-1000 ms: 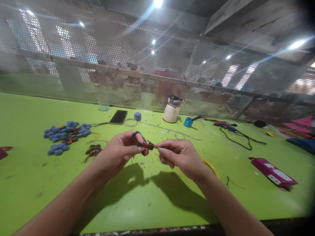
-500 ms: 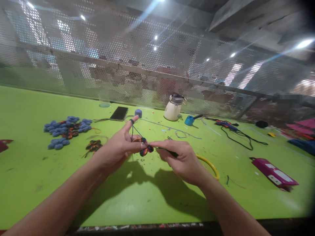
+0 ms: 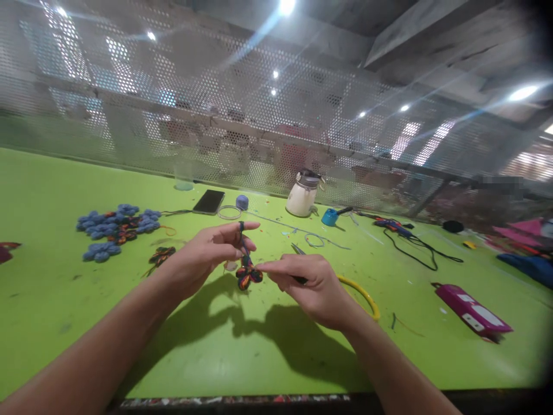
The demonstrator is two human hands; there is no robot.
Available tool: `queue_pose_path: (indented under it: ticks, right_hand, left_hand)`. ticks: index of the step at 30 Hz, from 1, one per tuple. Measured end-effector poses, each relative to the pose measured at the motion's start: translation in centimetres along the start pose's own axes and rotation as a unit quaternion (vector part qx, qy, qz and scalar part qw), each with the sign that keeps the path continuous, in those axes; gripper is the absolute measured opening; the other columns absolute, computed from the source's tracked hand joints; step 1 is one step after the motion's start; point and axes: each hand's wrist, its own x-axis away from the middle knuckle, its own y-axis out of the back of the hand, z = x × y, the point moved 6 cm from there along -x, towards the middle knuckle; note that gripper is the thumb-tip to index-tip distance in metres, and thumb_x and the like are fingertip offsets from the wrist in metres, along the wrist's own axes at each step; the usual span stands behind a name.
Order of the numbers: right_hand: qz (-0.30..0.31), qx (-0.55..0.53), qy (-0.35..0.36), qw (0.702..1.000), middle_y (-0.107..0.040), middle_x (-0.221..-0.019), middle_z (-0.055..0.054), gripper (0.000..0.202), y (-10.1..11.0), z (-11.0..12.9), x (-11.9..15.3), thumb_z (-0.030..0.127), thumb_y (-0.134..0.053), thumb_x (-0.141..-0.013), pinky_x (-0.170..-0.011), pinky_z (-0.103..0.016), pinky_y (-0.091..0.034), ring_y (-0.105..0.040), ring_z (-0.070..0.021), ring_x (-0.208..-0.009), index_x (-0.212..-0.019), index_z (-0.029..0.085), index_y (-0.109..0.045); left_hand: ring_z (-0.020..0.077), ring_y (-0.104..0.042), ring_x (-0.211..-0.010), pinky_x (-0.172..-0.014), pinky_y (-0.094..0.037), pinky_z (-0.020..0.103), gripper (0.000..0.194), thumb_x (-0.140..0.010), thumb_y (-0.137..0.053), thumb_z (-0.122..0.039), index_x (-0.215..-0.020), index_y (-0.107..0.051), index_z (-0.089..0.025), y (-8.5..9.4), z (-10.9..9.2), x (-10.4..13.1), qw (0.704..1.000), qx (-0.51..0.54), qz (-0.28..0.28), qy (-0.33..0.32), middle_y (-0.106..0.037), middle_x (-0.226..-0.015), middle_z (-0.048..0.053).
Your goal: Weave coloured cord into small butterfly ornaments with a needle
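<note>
My left hand (image 3: 203, 256) has dark yarn (image 3: 242, 233) looped round its index finger, running down to a small multicoloured crochet flower (image 3: 249, 278). Its thumb and fingers close near the strand, above the flower. My right hand (image 3: 313, 285) is closed round a dark-handled crochet hook (image 3: 299, 279), its index fingertip touching the flower's right side. The hook's tip is hidden at the flower. Beneath the right hand lies a tool with a grey pointed end (image 3: 297, 249) and a yellow loop handle (image 3: 360, 294), partly covered.
Blue crochet flowers (image 3: 101, 227) and a loose multicoloured flower (image 3: 161, 257) lie left on the green table (image 3: 207, 363). Behind are a phone (image 3: 209, 202), white jug (image 3: 301, 199) and blue pot (image 3: 330, 217). A magenta case (image 3: 473, 311) lies right. Perforated mesh (image 3: 242, 132) closes off the back.
The flower has dropped from the left thumb's pinch and hangs lower, a little left. My left index finger has come down and lies flatter. The view has shifted slightly.
</note>
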Motion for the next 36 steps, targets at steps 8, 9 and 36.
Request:
queue_pose_path:
  ticks: [8, 9, 36]
  right_hand:
    - [0.07, 0.03, 0.058, 0.995, -0.062, -0.064, -0.001, 0.026, 0.9, 0.6, 0.1, 0.007, -0.053, -0.088, -0.057, -0.021, -0.041, -0.051, -0.0086, -0.056, -0.104, 0.014, -0.073]
    - [0.076, 0.023, 0.055, 0.995, -0.061, -0.064, -0.001, 0.025, 1.0, 0.6, 0.1, 0.009, -0.054, -0.088, -0.056, -0.02, -0.04, -0.051, -0.0085, -0.055, -0.104, 0.014, -0.073]
    - [0.014, -0.031, -0.048, 0.998, -0.07, -0.072, -0.003, 0.026, 1.1, -1.1, -0.1, 0.012, -0.057, -0.086, -0.054, -0.022, -0.041, -0.053, -0.0098, -0.058, -0.104, 0.018, -0.074]
  left_hand:
    - [0.0175, -0.056, -0.063, -0.061, -0.038, 0.03, 0.066, -0.068, -0.062, -0.018, -0.133, -0.054, -0.016, -0.8, 0.3, 0.0, 0.998, -0.042, 0.051, 0.024, -0.069, -0.074, 0.005]
    - [0.0179, -0.057, -0.064, -0.061, -0.038, 0.03, 0.063, -0.068, -0.064, -0.019, -0.131, -0.056, -0.016, -0.7, 0.4, -0.1, 0.997, -0.065, 0.049, 0.017, -0.069, -0.073, 0.004]
    - [0.0116, -0.058, -0.077, -0.074, -0.041, 0.026, 0.059, -0.068, -0.08, -0.019, -0.124, -0.061, -0.021, -2.3, 1.3, 0.8, 0.996, -0.001, 0.071, 0.049, -0.07, -0.083, -0.001]
